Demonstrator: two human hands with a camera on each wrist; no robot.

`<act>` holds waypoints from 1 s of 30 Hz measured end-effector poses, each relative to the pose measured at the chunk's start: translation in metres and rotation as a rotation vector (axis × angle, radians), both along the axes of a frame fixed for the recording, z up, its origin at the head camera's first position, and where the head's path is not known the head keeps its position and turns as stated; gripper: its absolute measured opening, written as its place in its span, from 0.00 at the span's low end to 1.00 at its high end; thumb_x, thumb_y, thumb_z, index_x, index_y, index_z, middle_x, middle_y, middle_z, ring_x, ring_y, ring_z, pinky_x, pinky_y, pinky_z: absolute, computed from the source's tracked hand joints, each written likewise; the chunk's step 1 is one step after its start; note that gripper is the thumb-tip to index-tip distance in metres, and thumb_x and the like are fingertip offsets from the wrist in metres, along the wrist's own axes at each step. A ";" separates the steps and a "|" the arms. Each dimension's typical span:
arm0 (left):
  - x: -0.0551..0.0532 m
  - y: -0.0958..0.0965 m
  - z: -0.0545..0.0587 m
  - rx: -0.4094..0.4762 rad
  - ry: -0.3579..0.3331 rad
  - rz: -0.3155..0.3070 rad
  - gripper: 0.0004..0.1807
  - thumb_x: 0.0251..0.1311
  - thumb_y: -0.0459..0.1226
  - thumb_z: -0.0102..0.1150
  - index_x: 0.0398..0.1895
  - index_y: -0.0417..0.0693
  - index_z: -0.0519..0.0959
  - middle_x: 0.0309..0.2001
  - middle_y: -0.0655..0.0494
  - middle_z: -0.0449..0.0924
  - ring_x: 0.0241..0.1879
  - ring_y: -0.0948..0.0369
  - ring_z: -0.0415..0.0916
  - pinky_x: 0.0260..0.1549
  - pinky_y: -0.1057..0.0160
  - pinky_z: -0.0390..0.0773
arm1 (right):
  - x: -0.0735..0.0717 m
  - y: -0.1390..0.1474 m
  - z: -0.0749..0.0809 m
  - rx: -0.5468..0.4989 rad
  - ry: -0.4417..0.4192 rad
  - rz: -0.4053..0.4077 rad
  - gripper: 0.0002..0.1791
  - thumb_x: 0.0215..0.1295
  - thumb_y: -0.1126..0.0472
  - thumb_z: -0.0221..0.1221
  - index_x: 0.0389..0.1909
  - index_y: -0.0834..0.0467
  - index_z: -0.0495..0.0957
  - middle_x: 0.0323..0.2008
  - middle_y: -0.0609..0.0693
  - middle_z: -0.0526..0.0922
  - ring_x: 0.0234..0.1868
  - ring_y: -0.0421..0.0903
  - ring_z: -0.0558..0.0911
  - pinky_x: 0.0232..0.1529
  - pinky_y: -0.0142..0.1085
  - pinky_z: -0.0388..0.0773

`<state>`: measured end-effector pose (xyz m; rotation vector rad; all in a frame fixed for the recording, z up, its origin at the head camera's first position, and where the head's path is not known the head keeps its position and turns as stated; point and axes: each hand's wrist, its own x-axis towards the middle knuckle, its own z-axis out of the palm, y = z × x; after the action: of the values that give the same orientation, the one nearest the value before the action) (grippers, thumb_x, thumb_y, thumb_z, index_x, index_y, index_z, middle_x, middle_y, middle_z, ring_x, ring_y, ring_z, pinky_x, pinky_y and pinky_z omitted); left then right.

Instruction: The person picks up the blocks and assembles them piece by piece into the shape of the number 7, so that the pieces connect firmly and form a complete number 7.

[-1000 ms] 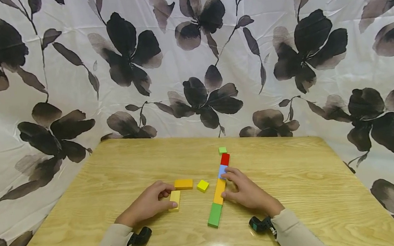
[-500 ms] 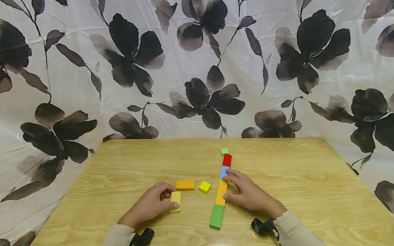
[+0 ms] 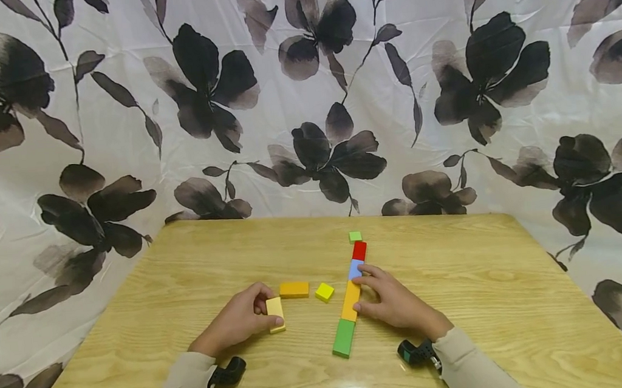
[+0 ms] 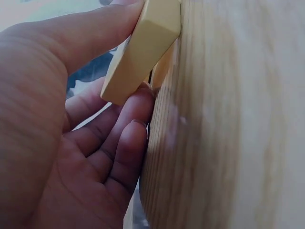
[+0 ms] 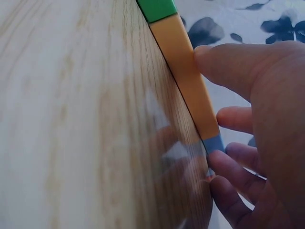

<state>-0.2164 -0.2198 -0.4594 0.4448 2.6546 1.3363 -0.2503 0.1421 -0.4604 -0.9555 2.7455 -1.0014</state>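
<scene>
My left hand (image 3: 235, 318) pinches a pale yellow rectangular block (image 3: 275, 314) between thumb and fingers. In the left wrist view, that block (image 4: 143, 50) leans at an angle, close over the wooden surface. On the right, my right hand (image 3: 393, 300) touches a straight row of blocks from its right side. Its thumb lies against the long orange block (image 3: 350, 300); the fingertips reach the blue block (image 3: 354, 268) and the join beside it. A red block (image 3: 359, 250) forms the row's far end and a green block (image 3: 344, 338) its near end.
Between the hands lie another orange block (image 3: 294, 290) and a small bright yellow block (image 3: 325, 292), turned at an angle. A small light green block (image 3: 355, 237) sits just beyond the red one. A floral cloth (image 3: 330, 95) hangs behind the wooden table (image 3: 458, 255).
The pale yellow block has tilted and turned slightly in my left hand, its far end shifting left away from the nearby orange block. My right hand stays in place at the row.
</scene>
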 end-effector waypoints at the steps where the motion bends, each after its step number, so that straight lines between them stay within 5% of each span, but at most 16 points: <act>1: 0.000 0.000 -0.001 0.003 -0.002 -0.001 0.28 0.55 0.47 0.75 0.54 0.46 0.75 0.36 0.52 0.74 0.34 0.56 0.69 0.32 0.62 0.71 | 0.000 0.000 0.000 0.003 -0.004 0.000 0.33 0.69 0.42 0.62 0.68 0.55 0.73 0.76 0.54 0.56 0.75 0.58 0.57 0.68 0.59 0.58; 9: -0.001 -0.001 0.000 -0.020 0.038 -0.023 0.29 0.58 0.47 0.73 0.62 0.52 0.78 0.37 0.58 0.77 0.33 0.56 0.72 0.31 0.61 0.74 | -0.001 0.002 -0.001 0.013 0.000 -0.009 0.32 0.68 0.43 0.62 0.69 0.53 0.72 0.76 0.53 0.56 0.75 0.56 0.56 0.69 0.58 0.58; 17: -0.003 -0.005 0.000 0.014 0.011 -0.018 0.21 0.61 0.46 0.70 0.57 0.57 0.81 0.38 0.57 0.78 0.31 0.57 0.69 0.29 0.62 0.70 | -0.002 0.002 -0.001 0.019 -0.001 -0.001 0.32 0.69 0.43 0.61 0.70 0.54 0.71 0.77 0.54 0.55 0.76 0.58 0.55 0.69 0.59 0.57; 24: -0.002 -0.006 0.000 0.106 -0.027 0.019 0.18 0.63 0.45 0.69 0.54 0.55 0.80 0.56 0.54 0.77 0.36 0.57 0.68 0.33 0.59 0.70 | -0.002 0.000 -0.003 0.018 0.006 0.000 0.32 0.69 0.43 0.61 0.70 0.52 0.71 0.77 0.52 0.55 0.76 0.57 0.55 0.69 0.59 0.57; 30: -0.002 -0.004 0.001 0.200 -0.080 0.049 0.21 0.63 0.47 0.68 0.55 0.50 0.78 0.39 0.47 0.77 0.31 0.56 0.69 0.31 0.60 0.73 | -0.002 0.000 -0.002 0.024 -0.003 0.000 0.32 0.69 0.42 0.61 0.70 0.52 0.71 0.77 0.51 0.55 0.76 0.56 0.54 0.69 0.59 0.57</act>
<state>-0.2180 -0.2241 -0.4588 0.3421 2.4936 1.6075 -0.2519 0.1422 -0.4619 -0.9505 2.7486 -0.9667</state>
